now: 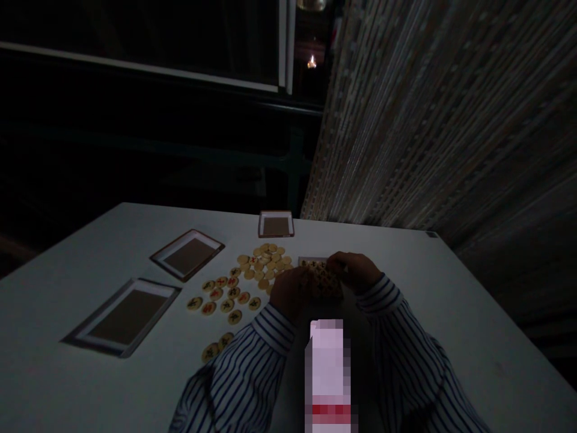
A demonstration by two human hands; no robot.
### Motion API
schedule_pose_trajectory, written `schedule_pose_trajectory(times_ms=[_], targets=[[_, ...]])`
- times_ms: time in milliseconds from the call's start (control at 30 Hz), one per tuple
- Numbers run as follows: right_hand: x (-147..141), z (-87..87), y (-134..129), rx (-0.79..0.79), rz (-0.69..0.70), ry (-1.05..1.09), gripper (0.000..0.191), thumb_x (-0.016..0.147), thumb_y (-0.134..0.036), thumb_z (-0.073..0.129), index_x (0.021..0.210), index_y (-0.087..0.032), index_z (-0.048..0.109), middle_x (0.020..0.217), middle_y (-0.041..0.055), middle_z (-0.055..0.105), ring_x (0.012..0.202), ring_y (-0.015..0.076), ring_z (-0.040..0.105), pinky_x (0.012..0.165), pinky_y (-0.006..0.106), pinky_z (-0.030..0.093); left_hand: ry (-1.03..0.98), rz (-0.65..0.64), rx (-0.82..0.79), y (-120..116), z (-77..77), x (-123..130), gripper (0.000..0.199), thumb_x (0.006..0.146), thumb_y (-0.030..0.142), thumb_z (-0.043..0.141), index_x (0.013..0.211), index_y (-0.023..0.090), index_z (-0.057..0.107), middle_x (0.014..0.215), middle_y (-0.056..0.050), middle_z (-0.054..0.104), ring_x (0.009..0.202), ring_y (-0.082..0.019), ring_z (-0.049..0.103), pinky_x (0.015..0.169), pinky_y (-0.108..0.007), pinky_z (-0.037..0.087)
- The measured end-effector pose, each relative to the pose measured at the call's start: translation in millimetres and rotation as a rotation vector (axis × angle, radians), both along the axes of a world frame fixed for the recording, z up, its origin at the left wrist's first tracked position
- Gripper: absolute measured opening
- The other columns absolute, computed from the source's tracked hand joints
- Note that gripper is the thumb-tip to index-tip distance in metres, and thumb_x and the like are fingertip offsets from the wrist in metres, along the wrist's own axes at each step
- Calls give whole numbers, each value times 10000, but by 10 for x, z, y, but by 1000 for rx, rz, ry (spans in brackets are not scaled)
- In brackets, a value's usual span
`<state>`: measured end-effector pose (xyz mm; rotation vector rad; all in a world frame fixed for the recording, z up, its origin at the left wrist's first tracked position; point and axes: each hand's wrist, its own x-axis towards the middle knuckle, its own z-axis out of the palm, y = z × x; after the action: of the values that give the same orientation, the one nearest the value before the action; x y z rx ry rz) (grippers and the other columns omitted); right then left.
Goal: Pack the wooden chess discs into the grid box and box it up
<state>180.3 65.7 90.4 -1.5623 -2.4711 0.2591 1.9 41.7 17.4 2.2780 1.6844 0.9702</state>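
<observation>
A small open box holds rows of round Chinese chess pieces between my two hands. My left hand lies at the box's left side, fingers closed and reaching over the pieces there. At the far right corner my right hand has its fingers bent in a pinch at the rim. Whatever either hand has between its fingers is too dark to make out. To the left are loose pale pieces, heaped mostly blank side up, and several lettered pieces in red and black.
Three shallow framed trays, a large one, a middle one and a small one, lie on the white table. Two pieces sit near my left sleeve. A bright pixelated patch shows below the box. A string curtain hangs behind.
</observation>
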Motion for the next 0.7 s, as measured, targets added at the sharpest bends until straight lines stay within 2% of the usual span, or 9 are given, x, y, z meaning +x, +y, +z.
schedule_pose_trajectory(times_ms=[167,400,567,700], targets=[[-135,44,25,-68,54,35,180,816,-256,479,905,-194,623,845,43,688,757,144,628,671,234,441,-20,-16,-106,-19,87,-2,325,861,344,352,849,209,647,778,-37,682,729,-190,619,653,-315,449],[-218,-52,9,-151,134,153,134,795,-235,528,845,-180,639,825,28,693,750,137,639,660,227,462,-63,-81,-191,-69,233,41,255,830,296,419,863,227,662,777,-19,695,710,-180,633,626,-290,454],[-192,-111,31,-180,119,274,124,762,-254,572,837,-186,644,790,15,697,735,132,646,660,229,480,-54,-102,-162,-73,242,60,234,822,301,449,823,225,670,780,-17,697,710,-184,630,602,-281,468],[-155,-123,51,-126,174,286,124,764,-218,549,836,-205,650,812,10,702,752,138,651,674,248,493,-201,-165,-194,-74,209,52,261,839,285,420,845,224,674,797,-13,699,734,-166,634,624,-261,493]])
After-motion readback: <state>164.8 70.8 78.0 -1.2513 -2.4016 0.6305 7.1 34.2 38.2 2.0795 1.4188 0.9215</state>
